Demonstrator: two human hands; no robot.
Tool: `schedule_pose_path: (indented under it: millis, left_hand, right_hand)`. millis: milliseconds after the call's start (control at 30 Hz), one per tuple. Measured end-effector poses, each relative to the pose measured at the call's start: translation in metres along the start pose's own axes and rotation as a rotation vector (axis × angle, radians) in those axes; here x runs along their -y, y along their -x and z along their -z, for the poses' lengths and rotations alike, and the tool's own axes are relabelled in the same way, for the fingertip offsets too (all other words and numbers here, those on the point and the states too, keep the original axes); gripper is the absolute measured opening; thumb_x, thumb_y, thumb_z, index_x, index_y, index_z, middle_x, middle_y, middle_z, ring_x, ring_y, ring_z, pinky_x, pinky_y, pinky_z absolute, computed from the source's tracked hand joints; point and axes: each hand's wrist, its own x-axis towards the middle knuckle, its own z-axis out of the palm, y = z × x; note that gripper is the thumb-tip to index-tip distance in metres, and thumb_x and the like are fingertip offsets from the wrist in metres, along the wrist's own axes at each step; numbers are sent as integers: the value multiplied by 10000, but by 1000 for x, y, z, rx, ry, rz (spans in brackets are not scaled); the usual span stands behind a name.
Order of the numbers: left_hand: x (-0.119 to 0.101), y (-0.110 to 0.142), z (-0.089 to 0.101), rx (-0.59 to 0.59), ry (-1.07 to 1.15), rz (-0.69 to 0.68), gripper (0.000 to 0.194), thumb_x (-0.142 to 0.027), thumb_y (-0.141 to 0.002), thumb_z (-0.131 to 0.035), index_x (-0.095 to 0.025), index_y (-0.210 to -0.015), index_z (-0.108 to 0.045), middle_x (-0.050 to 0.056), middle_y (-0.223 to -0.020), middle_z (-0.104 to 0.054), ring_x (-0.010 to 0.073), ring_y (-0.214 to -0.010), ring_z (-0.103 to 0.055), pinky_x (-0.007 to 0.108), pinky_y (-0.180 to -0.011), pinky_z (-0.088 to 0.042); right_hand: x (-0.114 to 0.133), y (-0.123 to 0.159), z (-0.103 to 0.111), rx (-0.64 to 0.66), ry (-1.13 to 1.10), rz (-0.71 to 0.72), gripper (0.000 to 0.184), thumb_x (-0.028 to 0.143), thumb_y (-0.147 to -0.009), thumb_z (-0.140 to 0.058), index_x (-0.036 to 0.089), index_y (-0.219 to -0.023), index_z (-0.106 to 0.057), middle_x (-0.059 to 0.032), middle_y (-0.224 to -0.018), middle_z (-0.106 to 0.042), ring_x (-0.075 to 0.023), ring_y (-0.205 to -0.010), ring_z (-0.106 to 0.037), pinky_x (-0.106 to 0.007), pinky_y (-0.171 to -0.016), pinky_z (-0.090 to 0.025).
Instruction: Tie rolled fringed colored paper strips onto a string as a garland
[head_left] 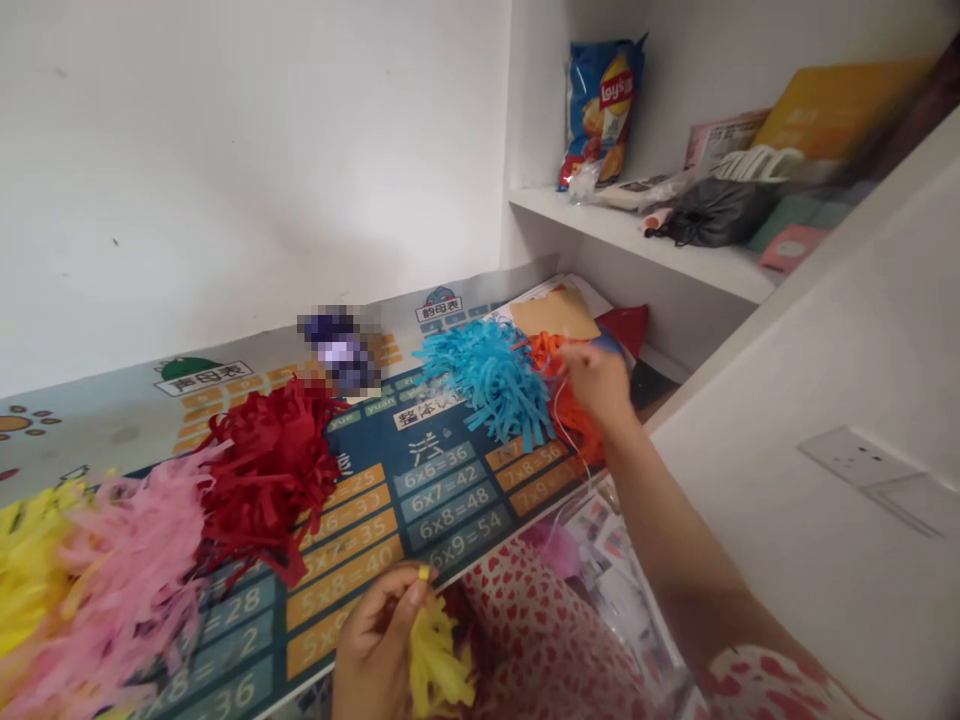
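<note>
Near the table's front edge, my left hand (379,640) pinches the rolled top of a yellow paper tassel (441,665), whose fringe hangs down over my lap. My right hand (598,382) is raised at the right end of the table, fingers closed and slightly blurred. A thin white string (564,425) runs from its fingertips and droops towards the table's edge. Behind and below that hand lie orange tassels (589,430), with a pile of light blue tassels (491,375) just to the left.
Dark red tassels (274,470), pink tassels (135,580) and yellow tassels (34,560) lie along the left of the printed table mat (457,500). A pixelated purple item (341,350) is near the wall. At right, a shelf (637,235) holds a chip bag (602,115) and a black pouch (720,212).
</note>
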Motion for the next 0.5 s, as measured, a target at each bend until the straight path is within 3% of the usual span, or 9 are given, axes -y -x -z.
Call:
schedule_pose_path:
  millis: [33,67,100,167,233,300,400,500]
  left_hand:
    - [-3,1,-5,41,59,-8,384,-541,-616,-814,-180,-689,-707,60,-803,-713,202,-768,-658,258,-690,-526]
    - [-6,2,-11,92,108,-20,371,-528,-625,-815,-179,-661,-693,61,-821,-713,192,-761,-653,259,-696,-525]
    - [-8,3,-16,150,145,-26,366,-518,-634,-814,-178,-644,-680,57,-818,-709,180,-738,-645,255,-686,-520]
    - [-11,5,-25,259,171,-9,369,-514,-649,-807,-172,-643,-668,46,-760,-692,158,-671,-620,240,-634,-501]
    - [-11,7,-28,338,136,23,382,-528,-674,-787,-167,-664,-664,32,-669,-667,142,-593,-588,222,-567,-466]
    - [-10,11,-26,365,73,19,383,-537,-724,-747,-166,-688,-659,18,-589,-637,132,-545,-562,214,-543,-443]
    - [-8,20,-18,352,-26,-19,380,-535,-774,-704,-167,-689,-655,6,-551,-612,122,-522,-541,208,-540,-431]
    - [-4,24,-9,410,-101,23,396,-546,-773,-696,-167,-668,-660,16,-568,-623,129,-532,-554,212,-538,-438]
  right_hand:
    - [16,32,-3,93,-67,80,272,280,-931,-570,169,-748,-737,-17,-763,-699,-130,-738,-643,-263,-744,-476]
    - [30,64,-6,253,-221,255,187,276,-892,-631,196,-771,-748,-31,-887,-719,-154,-838,-647,-285,-807,-479]
    - [43,95,-11,334,-363,374,155,299,-873,-658,219,-782,-754,-43,-1036,-709,-184,-962,-630,-329,-899,-458]
    - [62,145,-19,467,-618,446,217,341,-918,-595,235,-827,-761,-54,-1196,-657,-216,-1131,-565,-388,-1018,-387]
    - [70,172,-28,585,-857,284,277,405,-933,-569,226,-843,-761,-60,-1082,-675,-200,-1055,-591,-355,-952,-427]
    - [68,179,-35,651,-1095,-20,311,465,-893,-620,202,-785,-746,-44,-877,-675,-167,-875,-618,-299,-829,-468]
    - [58,163,-42,638,-1459,-438,322,510,-796,-725,192,-749,-706,-2,-690,-633,-124,-684,-598,-254,-729,-485]
    - [46,140,-39,553,-1671,-639,310,470,-718,-809,199,-791,-679,38,-618,-583,-90,-581,-550,-240,-689,-508]
